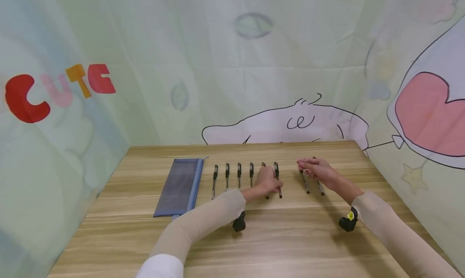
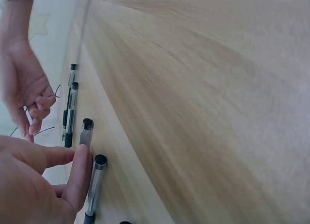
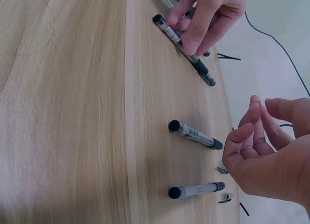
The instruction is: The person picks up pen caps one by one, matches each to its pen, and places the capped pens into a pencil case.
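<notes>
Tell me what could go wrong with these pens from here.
The left hand pinches the row's rightmost pen, its fingers close to the neighbouring pen; that one might get nudged out of line.

The right hand hovers over two separate pens; if it drops carelessly, they could roll or twist askew.

In the head view, the left sleeve crosses in front of the row; if lowered, it might brush the pens.
</notes>
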Demonstrator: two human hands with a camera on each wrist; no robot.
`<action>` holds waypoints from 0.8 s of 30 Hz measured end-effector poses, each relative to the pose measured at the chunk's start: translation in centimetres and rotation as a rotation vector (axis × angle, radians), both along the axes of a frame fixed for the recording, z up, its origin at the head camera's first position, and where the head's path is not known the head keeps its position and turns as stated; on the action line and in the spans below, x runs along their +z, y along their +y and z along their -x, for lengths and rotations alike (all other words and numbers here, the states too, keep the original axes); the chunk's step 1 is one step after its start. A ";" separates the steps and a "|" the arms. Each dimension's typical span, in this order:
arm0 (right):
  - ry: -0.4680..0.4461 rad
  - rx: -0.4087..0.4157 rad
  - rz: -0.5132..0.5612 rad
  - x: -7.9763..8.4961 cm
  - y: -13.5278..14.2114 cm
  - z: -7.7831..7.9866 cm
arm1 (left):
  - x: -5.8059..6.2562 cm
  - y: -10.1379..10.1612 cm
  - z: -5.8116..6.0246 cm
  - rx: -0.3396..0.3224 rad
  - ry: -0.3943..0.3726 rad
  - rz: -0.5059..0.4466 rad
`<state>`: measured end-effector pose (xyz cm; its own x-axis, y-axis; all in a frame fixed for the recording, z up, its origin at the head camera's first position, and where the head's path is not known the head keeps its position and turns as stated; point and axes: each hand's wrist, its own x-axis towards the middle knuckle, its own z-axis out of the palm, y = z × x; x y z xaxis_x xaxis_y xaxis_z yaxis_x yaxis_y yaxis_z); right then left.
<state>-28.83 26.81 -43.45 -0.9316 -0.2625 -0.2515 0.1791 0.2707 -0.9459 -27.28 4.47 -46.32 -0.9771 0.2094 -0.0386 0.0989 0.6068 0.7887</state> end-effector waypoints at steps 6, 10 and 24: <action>0.032 -0.018 -0.030 0.1 0.8 -0.1 | 0.5 -0.6 0.1 0.040 -0.080 -0.238; 0.029 -0.042 -0.029 0.1 2.1 -0.1 | 1.4 0.4 0.2 0.016 -0.255 -0.535; 0.026 -0.070 -0.019 0.0 6.4 -1.5 | -0.3 7.0 0.5 0.157 -0.446 -0.702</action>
<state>-27.35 33.21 -43.42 -0.9538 -0.1920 -0.2309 0.1733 0.2761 -0.9454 -27.73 11.49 -46.64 -0.9209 0.1923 -0.3391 -0.3556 -0.0582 0.9328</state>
